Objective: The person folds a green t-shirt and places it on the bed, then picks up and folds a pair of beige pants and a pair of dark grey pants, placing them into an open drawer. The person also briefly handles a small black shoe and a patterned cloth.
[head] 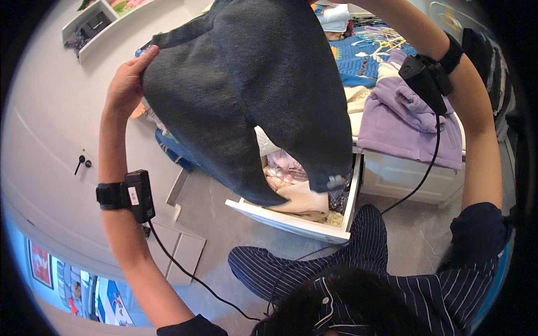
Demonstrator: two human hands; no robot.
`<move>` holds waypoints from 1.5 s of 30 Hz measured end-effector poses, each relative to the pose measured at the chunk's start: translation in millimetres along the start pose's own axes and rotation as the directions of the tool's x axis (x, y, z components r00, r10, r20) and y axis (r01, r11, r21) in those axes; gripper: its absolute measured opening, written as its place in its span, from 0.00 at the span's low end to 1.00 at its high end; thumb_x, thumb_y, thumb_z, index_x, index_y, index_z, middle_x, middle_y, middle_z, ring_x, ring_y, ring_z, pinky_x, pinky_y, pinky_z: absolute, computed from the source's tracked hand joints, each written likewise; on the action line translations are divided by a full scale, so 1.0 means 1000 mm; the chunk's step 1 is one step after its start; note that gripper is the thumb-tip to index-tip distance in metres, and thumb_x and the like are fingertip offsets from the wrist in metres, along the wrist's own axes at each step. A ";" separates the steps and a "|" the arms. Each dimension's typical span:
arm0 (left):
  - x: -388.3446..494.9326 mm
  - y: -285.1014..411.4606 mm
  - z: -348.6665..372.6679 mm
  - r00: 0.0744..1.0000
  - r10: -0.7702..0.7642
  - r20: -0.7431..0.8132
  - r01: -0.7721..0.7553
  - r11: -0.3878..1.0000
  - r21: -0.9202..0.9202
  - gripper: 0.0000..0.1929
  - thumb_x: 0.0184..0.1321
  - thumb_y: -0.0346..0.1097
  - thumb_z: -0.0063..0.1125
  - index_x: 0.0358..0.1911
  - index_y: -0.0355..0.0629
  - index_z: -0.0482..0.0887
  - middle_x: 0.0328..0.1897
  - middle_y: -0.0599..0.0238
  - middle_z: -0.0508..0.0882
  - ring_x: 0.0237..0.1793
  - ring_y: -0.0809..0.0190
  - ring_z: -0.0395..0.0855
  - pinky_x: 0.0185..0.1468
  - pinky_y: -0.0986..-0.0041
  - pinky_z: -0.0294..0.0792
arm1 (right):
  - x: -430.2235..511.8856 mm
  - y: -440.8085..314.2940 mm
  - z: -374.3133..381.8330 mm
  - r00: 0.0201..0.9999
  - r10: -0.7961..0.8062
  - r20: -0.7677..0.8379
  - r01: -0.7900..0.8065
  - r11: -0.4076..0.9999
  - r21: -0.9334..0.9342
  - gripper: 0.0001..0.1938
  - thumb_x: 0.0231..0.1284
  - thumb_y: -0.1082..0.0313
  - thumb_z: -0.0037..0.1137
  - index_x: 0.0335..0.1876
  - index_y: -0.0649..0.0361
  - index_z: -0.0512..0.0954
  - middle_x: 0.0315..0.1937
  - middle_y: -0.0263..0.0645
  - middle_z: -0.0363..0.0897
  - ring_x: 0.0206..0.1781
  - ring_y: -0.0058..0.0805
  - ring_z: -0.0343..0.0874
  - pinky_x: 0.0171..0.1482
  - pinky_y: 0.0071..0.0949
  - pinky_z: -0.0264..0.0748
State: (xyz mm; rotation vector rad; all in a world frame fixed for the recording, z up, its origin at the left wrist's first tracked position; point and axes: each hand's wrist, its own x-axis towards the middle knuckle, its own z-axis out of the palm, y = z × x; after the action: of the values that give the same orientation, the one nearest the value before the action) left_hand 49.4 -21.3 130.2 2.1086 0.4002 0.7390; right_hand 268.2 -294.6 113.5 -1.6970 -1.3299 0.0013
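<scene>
Dark grey-blue trousers (252,75) hang spread out in front of me, legs pointing down. My left hand (131,80) grips one end of the waistband, thumb on top. At the other upper end, my right hand (325,1) is cut off by the top edge of the picture; only a small part of it shows, and its grip cannot be made out. Below the trouser legs stands a pulled-out white drawer (290,224) with folded clothes in it, among them a cream knitted garment (304,199) and pink clothing (286,168). The trousers hide part of the drawer.
To the right, a purple fleece garment (403,122) lies over the edge above a white cabinet (414,176). Behind it are a blue patterned quilt (353,59) and a heap of colourful hangers (384,37). Black cables run from devices strapped to both forearms. A white door is at left.
</scene>
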 end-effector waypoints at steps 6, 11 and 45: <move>0.095 -0.042 0.082 0.901 -0.207 0.381 0.195 0.978 0.072 0.10 0.62 0.42 0.55 0.34 0.42 0.80 0.20 0.78 0.74 0.19 0.79 0.69 0.23 0.85 0.65 | 0.031 0.097 -0.047 0.988 0.149 -0.050 -0.153 0.842 -0.518 0.24 0.46 0.49 0.63 0.28 0.71 0.81 0.29 0.50 0.80 0.33 0.35 0.79 0.37 0.33 0.72; 0.200 -0.088 0.203 0.902 0.010 -0.431 -0.069 0.990 -0.120 0.09 0.57 0.35 0.58 0.37 0.37 0.81 0.27 0.63 0.82 0.24 0.68 0.79 0.24 0.77 0.69 | 0.104 0.228 -0.049 0.897 -0.258 -0.360 -0.302 0.237 -0.923 0.18 0.47 0.57 0.63 0.27 0.69 0.79 0.29 0.51 0.80 0.33 0.40 0.78 0.43 0.32 0.73; -0.115 -0.256 0.321 0.885 -0.333 0.325 0.454 0.467 -0.759 0.27 0.62 0.23 0.48 0.64 0.39 0.55 0.47 0.52 0.77 0.43 0.50 0.83 0.43 0.69 0.80 | -0.265 0.255 0.191 0.921 0.361 -0.146 -0.310 0.907 0.285 0.09 0.55 0.73 0.56 0.41 0.62 0.76 0.26 0.36 0.76 0.26 0.20 0.74 0.28 0.19 0.69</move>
State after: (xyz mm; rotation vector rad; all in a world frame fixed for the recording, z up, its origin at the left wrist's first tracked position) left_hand 158.6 -127.5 -268.2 1.0752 0.3539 0.3684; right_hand 253.3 -359.5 -295.8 -1.6359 -0.8377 0.1954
